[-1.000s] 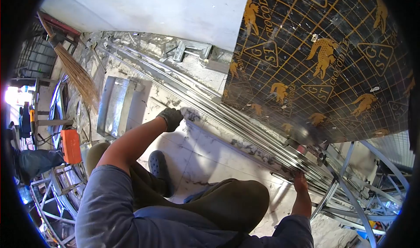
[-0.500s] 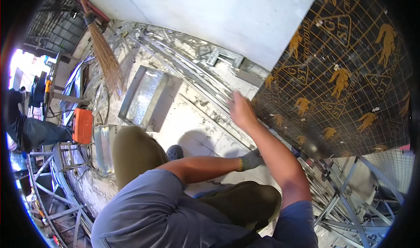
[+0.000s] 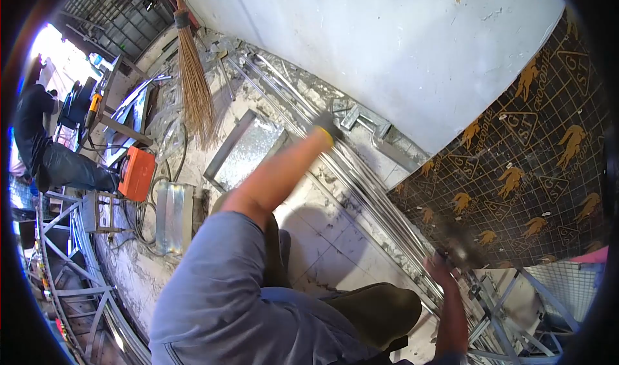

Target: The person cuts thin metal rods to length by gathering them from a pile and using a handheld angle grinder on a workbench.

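Observation:
My left hand (image 3: 329,125) wears a dark grey glove with a yellow cuff. It is over the upper part of the long metal bars (image 3: 361,183), beside a metal bracket-like piece (image 3: 366,119). Motion blur hides its fingers and whether it touches the bars. Bare, my right hand (image 3: 441,270) is at the lower right end of the bars, its fingers apart. A small dark thing lies by its fingertips. An open sheet-metal tray (image 3: 253,151) rests on the floor, partly behind my left forearm.
A straw broom (image 3: 193,81) leans at the upper left. An orange case (image 3: 137,173) stands near another metal box (image 3: 174,220). A co-worker's dark clothing (image 3: 33,123) shows at far left. Patterned black board (image 3: 516,165) and metal frames (image 3: 516,313) are at right.
My left hand has moved up and left onto the upper bars. My right hand has moved down and right to their lower end. The view has shifted, showing more of the white panel.

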Motion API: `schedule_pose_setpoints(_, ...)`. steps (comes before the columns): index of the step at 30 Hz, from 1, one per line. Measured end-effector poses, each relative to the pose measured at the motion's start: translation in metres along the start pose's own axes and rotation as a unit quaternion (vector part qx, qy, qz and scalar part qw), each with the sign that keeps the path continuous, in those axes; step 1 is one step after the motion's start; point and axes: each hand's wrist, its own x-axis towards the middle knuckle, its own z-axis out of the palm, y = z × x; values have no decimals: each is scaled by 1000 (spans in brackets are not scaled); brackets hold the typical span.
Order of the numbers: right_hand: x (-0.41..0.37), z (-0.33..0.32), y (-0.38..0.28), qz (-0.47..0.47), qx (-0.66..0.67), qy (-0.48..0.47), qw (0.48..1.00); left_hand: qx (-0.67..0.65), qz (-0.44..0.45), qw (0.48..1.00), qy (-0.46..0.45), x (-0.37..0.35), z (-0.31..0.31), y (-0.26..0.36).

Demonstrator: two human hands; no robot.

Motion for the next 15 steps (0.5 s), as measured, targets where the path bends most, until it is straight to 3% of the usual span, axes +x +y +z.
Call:
schedule_pose_setpoints(1, -46, -2, -3, 75, 37, -43, 996, -8, -31, 999, 15, 31, -24, -58)
schedule_pose_setpoints(2, -77, 8, 10, 95, 29, -11, 995, -17, -60, 998, 25, 58, -49, -112)
schedule_pose_setpoints(3, -100, 12, 22, 118, 48, -45, 991, -57, -93, 994, 27, 76, -70, -161)
schedule_pose_setpoints(4, -112, 13, 28, 140, 65, -81, 985, 109, 11, 992, 59, 69, -101, -188)
schedule_pose_setpoints(5, -107, 17, 17, 130, 25, -65, 989, -154, -63, 985, 45, 103, -71, -228)
schedule_pose_setpoints(6, -93, 24, 8, 116, -14, -47, 992, -403, -136, 902, 74, 136, -41, -266)
schedule_pose_setpoints(7, -62, 35, 15, 62, -33, -51, 996, -260, -73, 962, 41, 124, -36, -268)
schedule_pose_setpoints(8, -41, 9, -31, 80, -6, -45, 996, -112, -8, 994, 5, 105, -23, -263)
schedule_pose_setpoints(9, 4, 14, -36, 44, 26, -95, 994, 40, 59, 997, -28, 86, -13, -253)
schedule_pose_setpoints(10, 31, -19, -113, 20, -23, -125, 992, 190, 125, 972, -63, 67, 0, -239)
schedule_pose_setpoints(11, 58, -17, -140, -249, -77, -26, 965, 155, 107, 978, -84, 40, -9, -189)
schedule_pose_setpoints(12, 68, -53, -229, -256, -55, -39, 964, 119, 89, 984, -103, 9, -24, -134)
schedule_pose_setpoints(13, 74, -72, -303, -199, -2, -19, 980, 59, 53, 992, -96, -2, -20, -109)
schedule_pose_setpoints(14, 86, -87, -358, -169, 91, -30, 981, -30, 8, 997, -69, -6, -16, -102)
schedule_pose_setpoints(15, 97, -88, -364, -186, 80, -14, 979, -128, -35, 991, -35, -7, -19, -99)
